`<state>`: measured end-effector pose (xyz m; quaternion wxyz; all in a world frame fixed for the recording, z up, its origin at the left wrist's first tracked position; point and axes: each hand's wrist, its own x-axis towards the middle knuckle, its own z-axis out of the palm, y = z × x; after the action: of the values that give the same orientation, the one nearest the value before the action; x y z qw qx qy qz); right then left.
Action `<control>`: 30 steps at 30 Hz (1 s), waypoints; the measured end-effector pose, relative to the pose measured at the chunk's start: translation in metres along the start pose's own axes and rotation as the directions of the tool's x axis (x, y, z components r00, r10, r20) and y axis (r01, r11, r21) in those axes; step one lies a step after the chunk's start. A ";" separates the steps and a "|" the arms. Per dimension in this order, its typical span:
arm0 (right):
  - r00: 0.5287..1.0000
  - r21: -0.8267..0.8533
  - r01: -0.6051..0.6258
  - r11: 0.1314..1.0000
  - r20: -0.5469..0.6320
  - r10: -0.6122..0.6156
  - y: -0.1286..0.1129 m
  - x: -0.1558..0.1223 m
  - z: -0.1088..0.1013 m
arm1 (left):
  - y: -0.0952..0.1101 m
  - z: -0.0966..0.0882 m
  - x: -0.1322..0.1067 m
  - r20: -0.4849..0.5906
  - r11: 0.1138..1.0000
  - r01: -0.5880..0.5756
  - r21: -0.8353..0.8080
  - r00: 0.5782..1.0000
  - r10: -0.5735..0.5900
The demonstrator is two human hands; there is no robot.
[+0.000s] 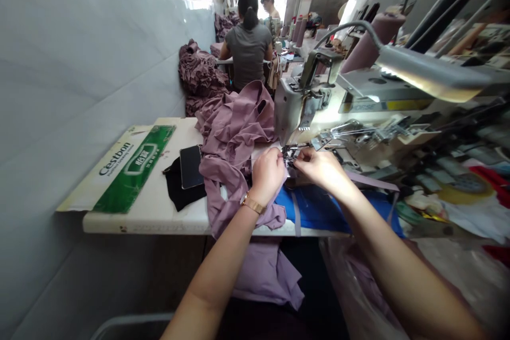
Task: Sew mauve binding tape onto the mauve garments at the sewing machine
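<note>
Mauve fabric (pixel 233 138), soft and matte, crumpled in a heap on the counter (pixel 159 207). Bulk piled at 10 o'clock of the foot (pixel 292 153). One edge drawn to that foot, pinched by left hand (pixel 268 172) and right hand (pixel 319 166). Lower part spilling over the counter's front edge toward 6 o'clock, hanging in loose folds. Narrow mauve strip (pixel 372 183) trailing toward 4 o'clock.

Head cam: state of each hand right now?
Left hand: closed on the mauve fabric.
Right hand: pinched shut at the presser foot; what it holds cannot be told.
</note>
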<state>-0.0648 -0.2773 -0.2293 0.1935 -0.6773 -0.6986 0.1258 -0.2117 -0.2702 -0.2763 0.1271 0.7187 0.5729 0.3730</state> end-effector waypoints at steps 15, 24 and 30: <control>1.000 0.014 0.010 1.000 0.010 -0.010 0.002 -0.001 -0.001 | 0.001 0.000 0.000 -0.019 1.000 -0.020 0.009 1.000 0.020; 1.000 0.011 0.019 1.000 -0.001 -0.019 0.005 0.000 0.001 | 0.001 0.000 -0.001 -0.023 1.000 -0.017 0.015 1.000 0.018; 0.999 0.020 0.036 0.999 0.000 -0.036 0.005 0.001 0.001 | 0.000 0.000 -0.001 -0.016 1.000 -0.012 0.004 1.000 0.012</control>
<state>-0.0609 -0.2758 -0.2325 0.2024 -0.6625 -0.7095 0.1295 -0.2111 -0.2715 -0.2769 0.1189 0.7195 0.5701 0.3784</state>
